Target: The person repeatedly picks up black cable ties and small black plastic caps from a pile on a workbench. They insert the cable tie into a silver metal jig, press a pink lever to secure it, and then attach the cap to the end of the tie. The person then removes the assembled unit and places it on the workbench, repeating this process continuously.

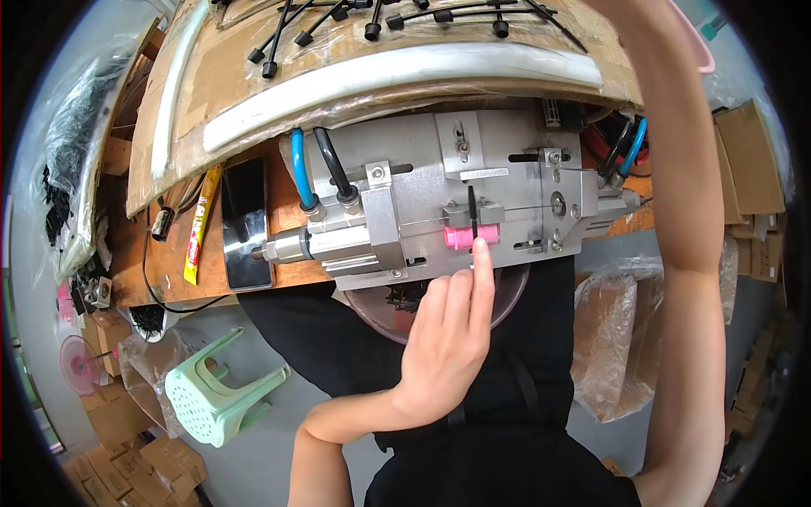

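My left hand [448,338] is at the front of a grey metal machine [422,139], its index finger stretched out. That fingertip touches the lower end of a thin black stick-like part [473,211], which lies across a small metal block [490,212] and a pink piece [460,237]. The other fingers of this hand are bent, and its thumb is hidden. My right arm reaches up past the machine's right side, and its hand is beyond the top of the head view. Several black rods with caps [372,30] lie on the cardboard behind the machine.
A white padded strip [405,78] edges the cardboard. Blue and black hoses [299,169] join the machine. A phone [245,220] and a yellow packet [203,224] lie on the wooden table's left. A tub [372,313] sits below the machine; a green stool [211,389] stands left.
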`<state>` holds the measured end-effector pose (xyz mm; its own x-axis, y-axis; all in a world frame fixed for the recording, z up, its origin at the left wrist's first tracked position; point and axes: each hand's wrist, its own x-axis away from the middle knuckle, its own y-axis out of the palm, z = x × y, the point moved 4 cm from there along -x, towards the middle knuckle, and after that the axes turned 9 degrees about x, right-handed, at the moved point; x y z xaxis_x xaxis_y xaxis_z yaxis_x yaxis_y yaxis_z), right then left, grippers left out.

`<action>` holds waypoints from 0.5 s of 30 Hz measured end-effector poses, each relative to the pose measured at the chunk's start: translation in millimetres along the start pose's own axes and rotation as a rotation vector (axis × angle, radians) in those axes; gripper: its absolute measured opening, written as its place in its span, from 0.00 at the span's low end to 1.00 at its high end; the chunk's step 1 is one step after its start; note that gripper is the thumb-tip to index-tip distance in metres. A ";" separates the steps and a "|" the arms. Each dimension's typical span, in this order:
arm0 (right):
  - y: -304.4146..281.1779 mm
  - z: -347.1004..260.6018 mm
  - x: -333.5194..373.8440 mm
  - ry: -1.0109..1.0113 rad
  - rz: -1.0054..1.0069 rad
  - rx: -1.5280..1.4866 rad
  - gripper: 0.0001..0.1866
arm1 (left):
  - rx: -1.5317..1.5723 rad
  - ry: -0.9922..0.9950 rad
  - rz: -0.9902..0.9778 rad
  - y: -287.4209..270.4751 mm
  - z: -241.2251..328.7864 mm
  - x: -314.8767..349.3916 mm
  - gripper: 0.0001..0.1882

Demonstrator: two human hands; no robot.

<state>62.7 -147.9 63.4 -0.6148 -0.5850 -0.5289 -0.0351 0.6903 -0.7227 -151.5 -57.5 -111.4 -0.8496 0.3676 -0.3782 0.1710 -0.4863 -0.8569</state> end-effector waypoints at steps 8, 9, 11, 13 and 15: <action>-67.5 5.6 94.4 0.083 0.445 0.057 0.13 | 0.035 0.033 -0.031 9.6 0.4 -12.4 0.37; -68.3 0.4 116.1 0.102 0.456 0.091 0.12 | 0.038 0.038 -0.043 8.7 1.7 -12.4 0.37; -32.4 -20.2 150.6 0.137 0.466 0.000 0.11 | 0.047 0.014 -0.071 4.9 -5.3 -9.7 0.35; 12.6 -51.7 183.0 0.129 0.353 -0.053 0.12 | 0.112 0.036 -0.108 -14.8 -11.6 -24.9 0.33; 45.6 -68.2 208.8 0.125 0.151 0.108 0.21 | 0.168 0.060 0.093 -52.4 -30.5 -61.8 0.24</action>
<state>-121.0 -209.5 -49.7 -0.7002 -0.4164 -0.5800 0.1452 0.7123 -0.6867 -92.7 -30.5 -53.8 -0.8019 0.3593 -0.4773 0.1572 -0.6438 -0.7489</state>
